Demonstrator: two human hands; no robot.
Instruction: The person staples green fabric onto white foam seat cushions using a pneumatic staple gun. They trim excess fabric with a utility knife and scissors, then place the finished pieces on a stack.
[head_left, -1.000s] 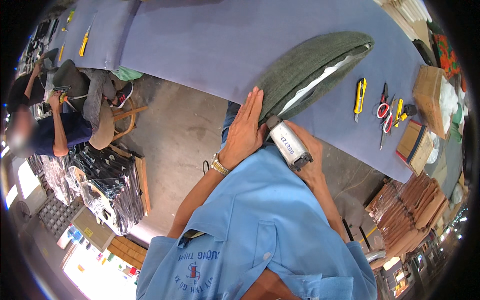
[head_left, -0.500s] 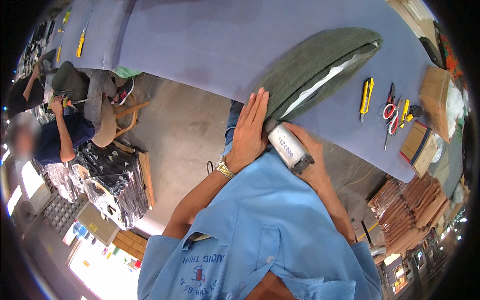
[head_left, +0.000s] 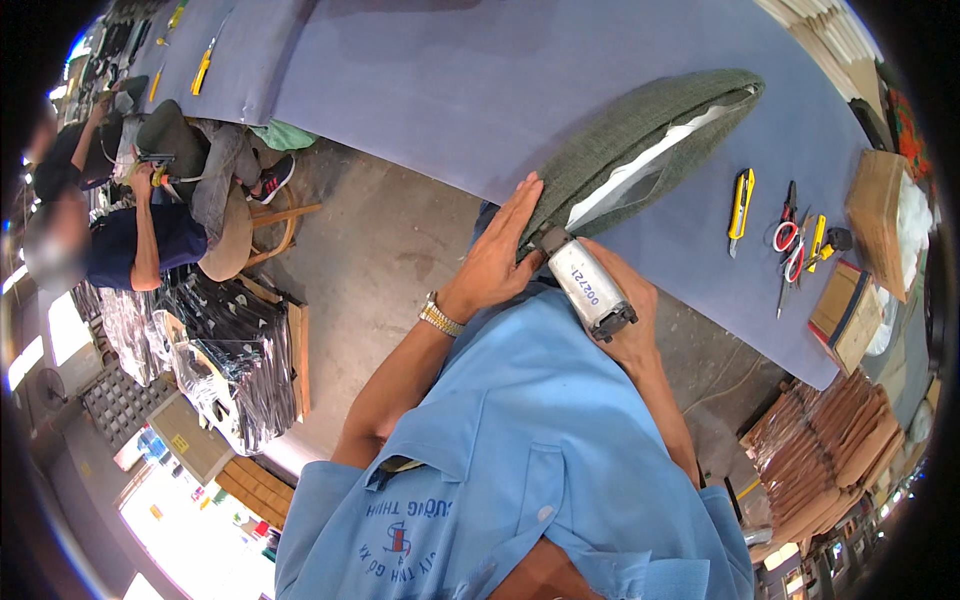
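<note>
A dark green fabric seat cushion (head_left: 640, 140) rests on its edge at the table's front, its open side showing a white strip and paler inner lining. My left hand (head_left: 500, 245), a gold-coloured watch on its wrist, holds the cushion's near end, fingers straight along the outer side and thumb on the inner side. My right hand (head_left: 630, 300) is wrapped round a silver pneumatic staple gun (head_left: 590, 285), whose body hides most of the fingers. The gun's nose sits at the cushion's near end, close to my left thumb; the exact contact point is hidden.
On the table (head_left: 400, 90), a yellow utility knife (head_left: 741, 212), red-handled scissors (head_left: 787, 236) and another yellow cutter (head_left: 818, 242) lie right of the cushion. Cardboard boxes (head_left: 880, 222) stand beyond them. Brown stacked pieces (head_left: 820, 450) are lower right. A co-worker (head_left: 150, 240) sits at left.
The staple gun's nose has moved slightly up and right along the cushion's near end. My left thumb now shows more clearly beside it. The whole view has shifted a little.
</note>
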